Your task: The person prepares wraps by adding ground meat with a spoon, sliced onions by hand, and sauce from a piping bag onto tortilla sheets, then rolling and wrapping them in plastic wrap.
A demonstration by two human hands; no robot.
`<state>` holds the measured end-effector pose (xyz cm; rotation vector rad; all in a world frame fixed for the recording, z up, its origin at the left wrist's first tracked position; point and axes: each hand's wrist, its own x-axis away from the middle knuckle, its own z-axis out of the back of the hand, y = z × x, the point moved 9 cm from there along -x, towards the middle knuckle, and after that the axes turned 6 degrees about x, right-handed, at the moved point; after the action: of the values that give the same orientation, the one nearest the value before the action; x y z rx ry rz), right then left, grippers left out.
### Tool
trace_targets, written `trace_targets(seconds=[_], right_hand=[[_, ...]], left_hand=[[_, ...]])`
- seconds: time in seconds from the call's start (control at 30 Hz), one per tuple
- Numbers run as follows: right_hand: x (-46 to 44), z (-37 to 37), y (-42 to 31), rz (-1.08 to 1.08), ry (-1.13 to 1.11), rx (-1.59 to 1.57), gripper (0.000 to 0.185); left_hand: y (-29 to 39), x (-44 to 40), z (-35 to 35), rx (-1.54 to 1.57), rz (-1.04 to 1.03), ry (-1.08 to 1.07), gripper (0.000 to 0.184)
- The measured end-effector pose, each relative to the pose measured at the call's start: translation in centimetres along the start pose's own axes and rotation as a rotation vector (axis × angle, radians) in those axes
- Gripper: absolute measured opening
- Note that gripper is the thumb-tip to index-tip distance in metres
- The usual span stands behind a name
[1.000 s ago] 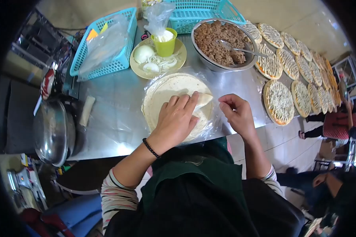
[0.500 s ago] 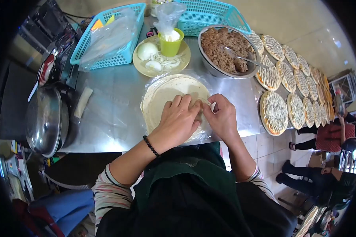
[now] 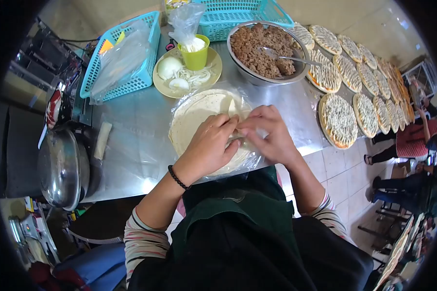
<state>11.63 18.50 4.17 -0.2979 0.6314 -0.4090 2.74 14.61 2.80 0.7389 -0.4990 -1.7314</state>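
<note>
A stack of round flat tortillas (image 3: 192, 119) lies on clear plastic at the table's front edge. My left hand (image 3: 211, 143) is over the middle of the stack, its fingers closed on the raised edge of the top tortilla (image 3: 232, 107). Beside it, my right hand (image 3: 272, 136) has thumb and forefinger brought together at the same edge, close to the left fingertips. Motion blurs the right fingers a little, and the hands hide part of the folded edge.
Behind the stack are a plate (image 3: 160, 87) with onion, a green cup (image 3: 195, 58) with a bag, and a steel bowl (image 3: 257, 80) of ground meat with a spoon (image 3: 291, 58). Topped pizza rounds (image 3: 338, 121) line the right. At left are a wrapped roll (image 3: 102, 140) and domed lid (image 3: 60, 167).
My right hand has turned and lifted slightly, its fingers shifting along the tortilla edge. A flap of tortilla now stands up behind the left fingers. The camera view has tilted a little.
</note>
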Motion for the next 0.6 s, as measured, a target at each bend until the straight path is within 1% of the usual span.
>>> trace_targets(seconds=[0.07, 0.1, 0.13, 0.17, 0.2, 0.23, 0.3, 0.33, 0.4, 0.43, 0.5, 0.53, 0.57, 0.6], right_hand=[[1.3, 1.0, 5.2, -0.536, 0.229, -0.241, 0.018], [1.3, 0.6, 5.6, -0.514, 0.205, -0.241, 0.018], [1.6, -0.7, 6.7, -0.564, 0.096, -0.245, 0.019], [1.7, -1.9, 7.4, -0.612, -0.008, -0.246, 0.021], [1.3, -1.5, 6.9, -0.532, 0.048, -0.168, 0.022], [1.3, -1.6, 6.7, -0.516, 0.038, -0.176, 0.022], [1.9, -2.1, 7.5, -0.628, 0.011, -0.216, 0.020], [2.1, -2.2, 7.7, -0.636, 0.019, -0.228, 0.020], [3.2, -2.4, 8.6, -0.713, 0.080, -0.290, 0.020], [3.4, -2.3, 8.7, -0.732, 0.098, -0.295, 0.020], [3.5, -2.0, 8.3, -0.782, 0.027, -0.269, 0.011], [3.6, -1.6, 8.1, -0.794, 0.037, -0.265, 0.011], [2.1, 0.3, 5.9, -0.534, 0.139, -0.062, 0.011], [1.1, 1.7, 3.2, -0.261, 0.226, 0.138, 0.018]], left_hand=[[-0.1, 0.3, 0.1, 0.002, -0.010, 0.045, 0.047], [0.1, 0.5, 0.1, -0.001, -0.026, 0.066, 0.046], [-0.1, 0.6, 0.2, 0.002, -0.008, 0.093, 0.046], [0.2, 0.6, 0.3, -0.001, -0.041, 0.107, 0.045], [0.5, 0.6, 0.4, -0.008, -0.075, 0.116, 0.045], [0.4, 0.6, 0.6, -0.016, -0.062, 0.130, 0.045], [0.4, 0.7, 0.3, 0.036, -0.041, 0.081, 0.045], [0.3, 0.8, 0.1, 0.028, -0.040, 0.067, 0.045], [0.1, 1.1, 0.1, 0.000, -0.028, 0.108, 0.043], [0.2, 1.1, -0.1, -0.003, -0.039, 0.085, 0.043], [0.1, 1.1, -0.1, -0.004, -0.023, 0.090, 0.042], [0.1, 1.1, -0.2, 0.001, -0.033, 0.079, 0.042], [-0.2, 1.2, -0.1, 0.014, -0.003, 0.077, 0.041], [-0.5, 1.2, -0.1, 0.029, 0.030, 0.083, 0.041]])
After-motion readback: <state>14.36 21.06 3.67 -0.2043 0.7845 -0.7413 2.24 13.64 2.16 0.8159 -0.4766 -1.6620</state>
